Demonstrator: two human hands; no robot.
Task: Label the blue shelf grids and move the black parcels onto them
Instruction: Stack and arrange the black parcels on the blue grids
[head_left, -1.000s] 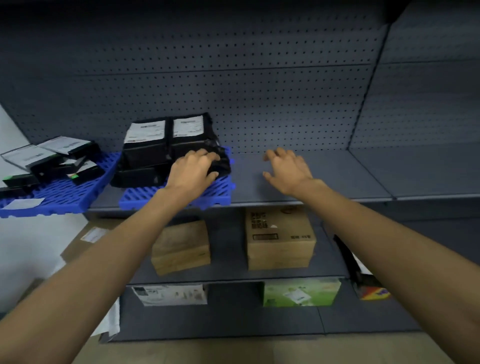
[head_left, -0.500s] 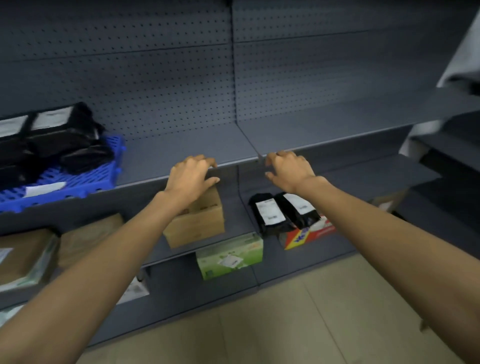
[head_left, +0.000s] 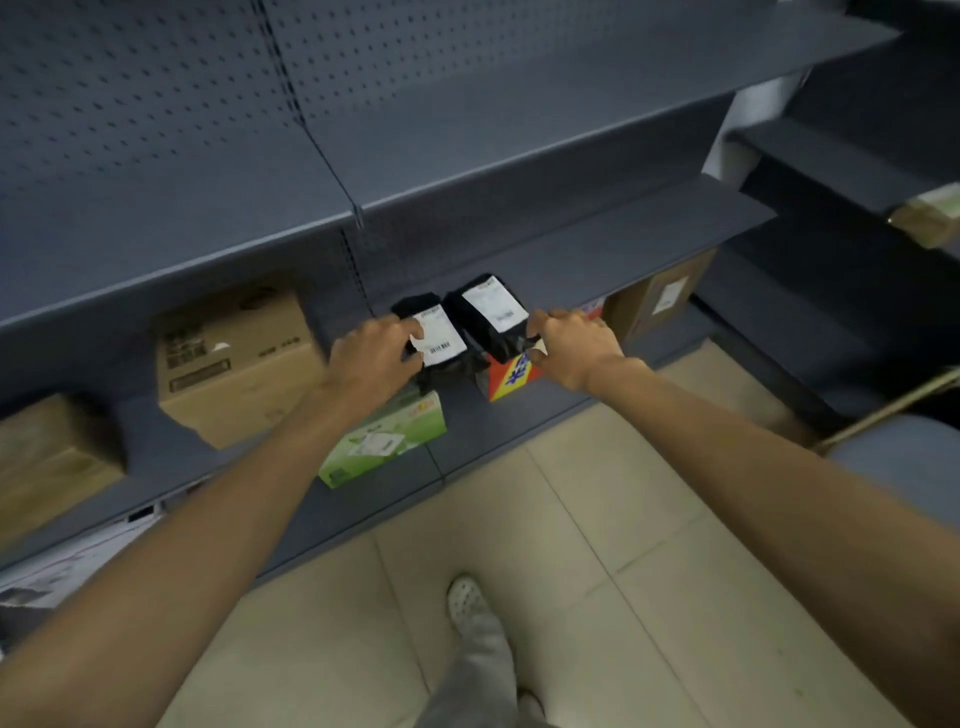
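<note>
Two black parcels with white labels lie side by side on a low grey shelf (head_left: 649, 260), propped on a red and yellow box (head_left: 511, 379). My left hand (head_left: 374, 356) curls its fingers round the left edge of the left parcel (head_left: 441, 345). At the near corner of the right parcel (head_left: 491, 314), my right hand (head_left: 574, 348) pinches the wrap between thumb and fingers. No blue shelf grid is in view.
A large cardboard box (head_left: 234, 364) and a second one (head_left: 52, 452) stand on the same shelf to the left. Below them lies a green box (head_left: 384, 441). Another cardboard box (head_left: 660, 301) stands to the right. My foot (head_left: 467, 603) is on the tiled floor.
My view has swung right and down, away from the blue grids. Both hands dropped from the upper shelf edge to the low shelf and took hold of the two black parcels.
</note>
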